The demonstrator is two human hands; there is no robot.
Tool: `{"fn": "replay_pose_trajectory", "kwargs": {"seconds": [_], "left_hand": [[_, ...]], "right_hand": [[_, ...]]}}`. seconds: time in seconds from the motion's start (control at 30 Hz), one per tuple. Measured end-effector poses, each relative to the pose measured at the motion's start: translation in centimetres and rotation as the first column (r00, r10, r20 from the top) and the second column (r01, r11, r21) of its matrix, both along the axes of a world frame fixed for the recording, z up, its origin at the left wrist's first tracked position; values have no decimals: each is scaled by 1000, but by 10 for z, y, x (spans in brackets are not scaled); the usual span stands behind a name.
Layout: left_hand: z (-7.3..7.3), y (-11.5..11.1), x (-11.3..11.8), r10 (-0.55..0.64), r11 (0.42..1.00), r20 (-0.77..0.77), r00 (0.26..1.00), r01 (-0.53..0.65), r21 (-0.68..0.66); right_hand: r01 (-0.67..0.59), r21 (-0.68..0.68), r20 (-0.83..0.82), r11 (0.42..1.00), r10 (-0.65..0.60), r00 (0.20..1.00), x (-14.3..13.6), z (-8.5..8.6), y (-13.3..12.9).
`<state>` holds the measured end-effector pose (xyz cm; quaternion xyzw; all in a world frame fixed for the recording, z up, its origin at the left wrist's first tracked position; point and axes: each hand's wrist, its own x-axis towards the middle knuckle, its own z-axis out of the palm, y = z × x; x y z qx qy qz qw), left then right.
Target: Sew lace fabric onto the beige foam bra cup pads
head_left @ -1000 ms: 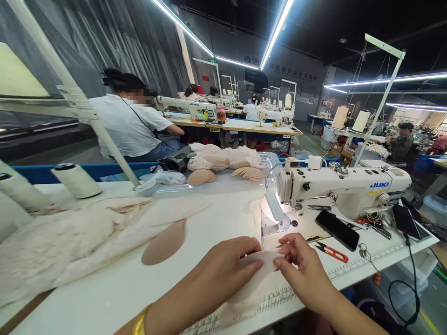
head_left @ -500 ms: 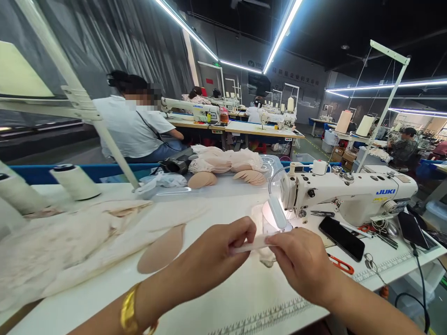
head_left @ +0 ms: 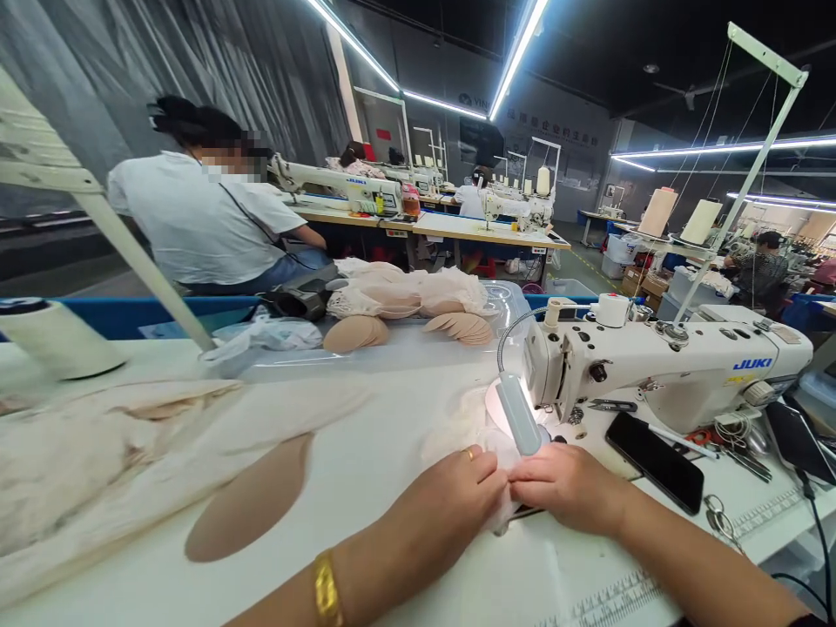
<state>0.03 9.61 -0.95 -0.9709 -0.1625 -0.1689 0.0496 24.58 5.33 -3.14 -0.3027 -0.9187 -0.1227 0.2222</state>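
Both hands are together at the needle end of a white sewing machine point(head_left: 679, 370), under its small lit lamp point(head_left: 521, 416). My left hand point(head_left: 444, 492), with a ring and a gold bracelet, has its fingers closed on a thin whitish piece of fabric point(head_left: 450, 433). My right hand point(head_left: 575, 488) pinches the same fabric, its fingertips touching those of the left. The lamp and fingers hide the needle and presser foot. A rounded beige piece point(head_left: 500, 405) shows behind the lamp. Left of my hands, a beige teardrop-shaped pad point(head_left: 252, 501) lies flat on the table.
A pile of cream fabric point(head_left: 84, 461) covers the left side. Beyond are stacked beige pads point(head_left: 356, 333) and lacy pieces point(head_left: 405, 292). A phone point(head_left: 655, 461), thread snips point(head_left: 612, 406) and keys point(head_left: 718, 514) lie right. A co-worker in white point(head_left: 196, 218) sits ahead.
Both hands have come down to the needle area with the fabric, fingertips now meeting. Before, they held a narrow pale strip raised between them. The view has shifted slightly.
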Motion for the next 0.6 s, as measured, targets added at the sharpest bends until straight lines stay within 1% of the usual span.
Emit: {"fn": "replay_pose_trajectory", "kwargs": {"seconds": [0.03,0.1,0.2,0.27,0.43,0.6], "left_hand": [[-4,1,1,13,1000,20,1000,-13,18],[-11,1,1,10,1000,74,997,-11,13],[-17,-2,-3,-33,999,123,992,35,-13],[-17,-3,-3,-42,999,126,991,44,-15],[-16,-2,2,-24,1000,128,991,24,1],[-11,-3,4,-7,999,170,986,-1,50]], "right_hand": [[22,-14,-39,1000,-23,999,3,1,-2],[67,-52,-87,996,-72,994,6,3,-8],[72,-122,-100,990,-84,991,9,5,-13],[58,-146,-110,988,-75,991,10,6,-14],[28,-179,-150,983,-56,987,10,10,-14],[2,-182,-182,983,-35,983,8,12,-15]]}}
